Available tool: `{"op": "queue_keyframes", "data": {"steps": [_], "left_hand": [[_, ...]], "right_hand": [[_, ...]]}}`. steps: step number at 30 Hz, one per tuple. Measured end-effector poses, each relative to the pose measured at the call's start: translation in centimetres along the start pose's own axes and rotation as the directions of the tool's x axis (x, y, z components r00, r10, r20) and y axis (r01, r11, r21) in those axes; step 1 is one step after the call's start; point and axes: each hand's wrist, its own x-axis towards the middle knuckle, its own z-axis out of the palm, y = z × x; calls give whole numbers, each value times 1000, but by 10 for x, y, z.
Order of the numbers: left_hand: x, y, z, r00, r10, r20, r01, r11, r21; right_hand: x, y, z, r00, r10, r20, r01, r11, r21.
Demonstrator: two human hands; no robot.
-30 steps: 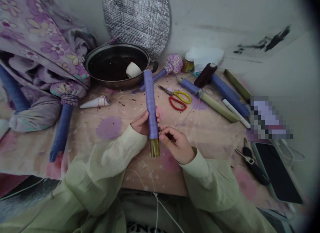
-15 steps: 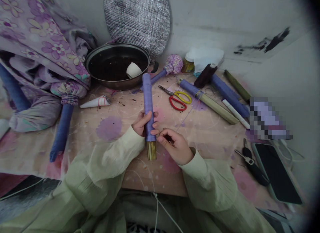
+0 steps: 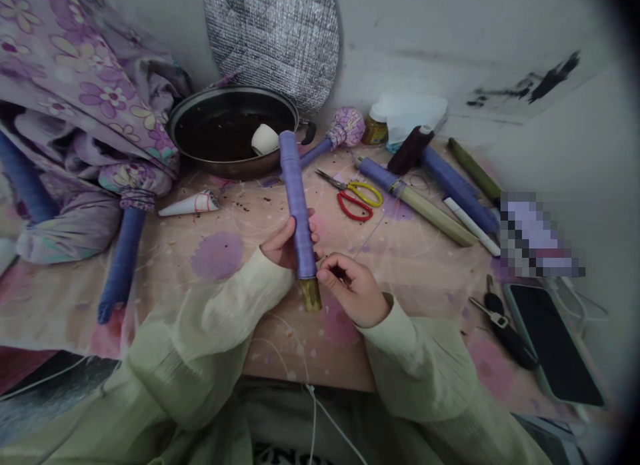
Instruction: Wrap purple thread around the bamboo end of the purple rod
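My left hand [image 3: 283, 244] wraps around a stick [image 3: 296, 198] bound in purple thread, its bare greenish-brown end [image 3: 311, 296] poking out at the bottom. The stick is held above the table, its top leaning left. Beside the lower edge of the binding, my right hand [image 3: 356, 288] is closed in a pinch. A thin thread [image 3: 371, 235] runs from near these fingers up to the right, and its part inside the pinch is hidden. Scissors [image 3: 356, 195] with one red and one yellow handle lie beyond my hands.
A dark pan [image 3: 220, 162] holding a white cup [image 3: 265, 140] stands at the back. On the right lie a dark thread spool [image 3: 411, 150], a partly wrapped stick [image 3: 435, 215], keys [image 3: 495, 312] and a phone [image 3: 555, 345]. Flowered cloth [image 3: 100, 72] bunches at left.
The wrapped stick has tilted, its top moving left and up and its bare end right. My left hand has turned with it; my right hand has barely moved.
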Motion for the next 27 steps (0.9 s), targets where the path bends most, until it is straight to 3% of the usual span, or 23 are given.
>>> {"op": "queue_keyframes", "data": {"steps": [4,7,11,14,19,27], "left_hand": [[0,2,0,996,-38,76,42,998,-49],[-1,3,1,997,-24,70,27,998,-53],[0,5,-1,995,88,42,-88,996,-2],[2,2,-3,982,186,30,-187,981,45],[2,-5,-5,944,329,-8,-322,928,185],[-6,-4,-2,952,300,53,-305,931,203]], "right_hand": [[0,-1,-1,1000,-17,-7,17,1000,-21],[1,-3,-4,999,-51,1,51,996,-71],[3,-10,-9,992,-112,55,120,978,-169],[3,-13,-12,991,-128,42,133,980,-151],[3,-12,-13,997,-69,-16,69,997,-40],[6,-7,-14,992,78,-102,-71,995,66]]}}
